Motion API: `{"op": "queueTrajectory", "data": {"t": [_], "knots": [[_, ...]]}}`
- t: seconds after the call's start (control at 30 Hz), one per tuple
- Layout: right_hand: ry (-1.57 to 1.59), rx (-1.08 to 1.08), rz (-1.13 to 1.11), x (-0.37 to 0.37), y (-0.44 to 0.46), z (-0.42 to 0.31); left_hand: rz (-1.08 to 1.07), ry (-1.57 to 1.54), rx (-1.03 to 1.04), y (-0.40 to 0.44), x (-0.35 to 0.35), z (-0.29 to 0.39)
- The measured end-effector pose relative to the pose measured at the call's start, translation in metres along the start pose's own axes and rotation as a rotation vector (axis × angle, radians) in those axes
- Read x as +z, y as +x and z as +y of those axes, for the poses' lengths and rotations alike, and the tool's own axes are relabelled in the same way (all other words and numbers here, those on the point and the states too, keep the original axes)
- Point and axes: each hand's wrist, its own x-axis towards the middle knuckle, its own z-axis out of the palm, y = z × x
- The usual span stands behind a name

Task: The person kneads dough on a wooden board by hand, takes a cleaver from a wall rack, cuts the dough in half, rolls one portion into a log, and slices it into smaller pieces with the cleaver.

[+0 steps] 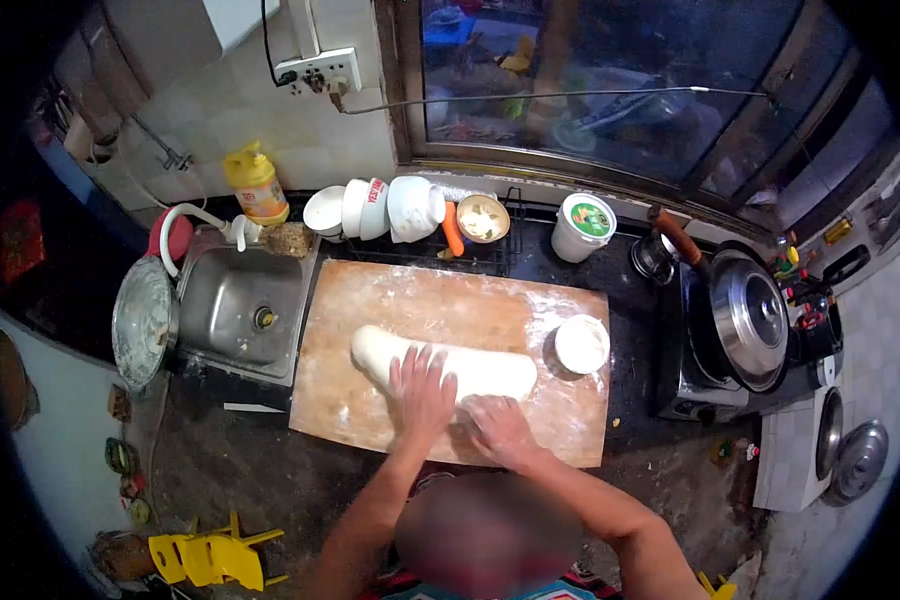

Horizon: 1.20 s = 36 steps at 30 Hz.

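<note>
A long, thick roll of white dough [490, 374] lies across a floured wooden board [335, 410]. My left hand [425, 388] rests on top of the dough, left of its middle, with fingers stretched out and slightly apart. At the near edge of the dough, right of centre, my right hand [498, 430] has its fingers curled against it; the fingertips are partly hidden. On the board's right side stands a white tub [582, 345] with pale, flour-like contents. Loose flour is scattered over the far and right parts of the board.
Left of the board is a steel sink [240, 290], with a large floury basin [142, 325] beside it. Stacked bowls [410, 208] and a lidded white bucket [582, 228] line the back. A lidded pan [748, 310] sits on the stove at right.
</note>
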Motion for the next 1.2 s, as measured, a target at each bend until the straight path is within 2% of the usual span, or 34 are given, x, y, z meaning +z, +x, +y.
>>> {"op": "queueTrajectory", "data": {"t": [0.1,0.2,0.47,0.57,0.67,0.77,0.87,0.93,1.0,1.07,1.1,1.13,1.2], "knots": [[-0.346,-0.182,0.246,0.001,-0.021,0.035,0.089,0.020,-0.016,-0.051,0.006,0.004],[-0.315,-0.078,0.246,0.000,-0.003,0.067,0.170,0.036,-0.006,-0.060,0.024,0.002],[-0.026,0.060,0.303,-0.004,0.071,0.100,0.146,0.048,0.038,0.033,0.057,-0.036],[0.111,0.196,0.321,-0.005,0.091,0.104,0.196,0.040,0.076,0.080,0.075,-0.049],[0.260,0.366,0.302,-0.026,0.108,0.098,0.100,-0.030,0.011,0.120,0.084,-0.054],[0.267,0.435,0.321,-0.020,0.117,0.109,-0.084,-0.207,0.002,0.137,0.072,-0.056],[0.318,0.461,0.334,-0.018,0.110,0.096,0.364,-0.862,-0.386,0.098,0.032,-0.045],[0.596,0.459,0.336,0.006,0.109,0.100,0.371,-0.846,-0.891,0.043,-0.008,-0.032],[0.857,0.514,0.297,0.025,0.104,0.091,0.153,-1.132,-1.132,-0.032,0.028,-0.053],[1.092,0.628,0.206,0.042,0.096,0.072,0.061,-1.194,-1.208,-0.025,-0.005,-0.027],[1.273,0.630,0.233,0.048,0.090,0.046,0.016,-1.225,-1.241,-0.021,-0.017,-0.017],[1.517,0.614,0.202,0.039,0.080,0.011,0.126,-1.423,-1.214,-0.019,-0.011,-0.023],[1.873,0.525,0.132,0.046,0.067,-0.014,-0.077,-1.100,-1.020,-0.015,-0.021,-0.049]]}}
